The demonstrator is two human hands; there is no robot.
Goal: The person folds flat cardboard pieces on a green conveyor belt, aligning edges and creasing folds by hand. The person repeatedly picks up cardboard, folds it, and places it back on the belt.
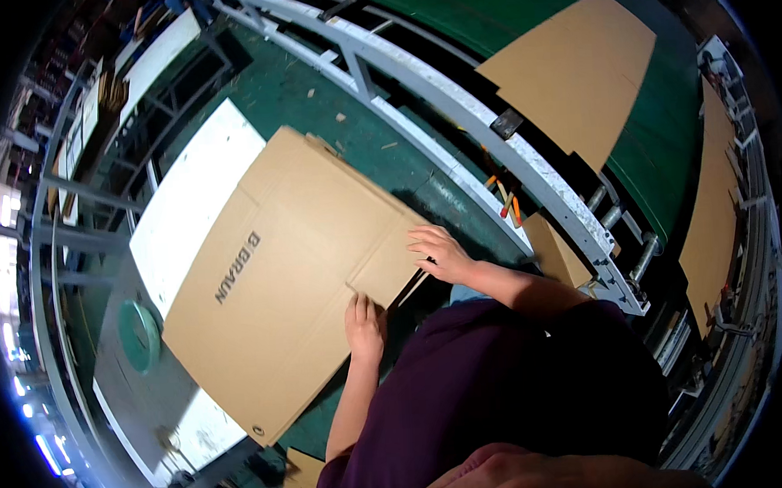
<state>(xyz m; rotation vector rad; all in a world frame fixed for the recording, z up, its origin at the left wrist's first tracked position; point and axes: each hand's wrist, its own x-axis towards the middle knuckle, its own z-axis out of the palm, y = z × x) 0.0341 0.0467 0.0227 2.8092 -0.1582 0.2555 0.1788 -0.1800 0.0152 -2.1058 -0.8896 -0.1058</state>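
Note:
A stack of flattened cardboard boxes (295, 239), brown with dark print on the top one, lies in front of me on a white-topped table. My left hand (366, 325) is at the stack's near edge, its fingers close together and bent over the top box beside a cut slot. Farther right, my right hand (441, 254) rests on the right corner with its fingers spread across the cardboard. Below that corner, the edges of the layers stand slightly apart. The undersides of both hands are hidden.
A green round dish (139, 337) sits left of the stack on the table (197, 169). A metal-framed conveyor (418, 60) with a green belt runs along the right, carrying a cardboard sheet (576, 74). Orange-handled tools (507, 200) hang near its frame. More cardboard (302, 480) lies below.

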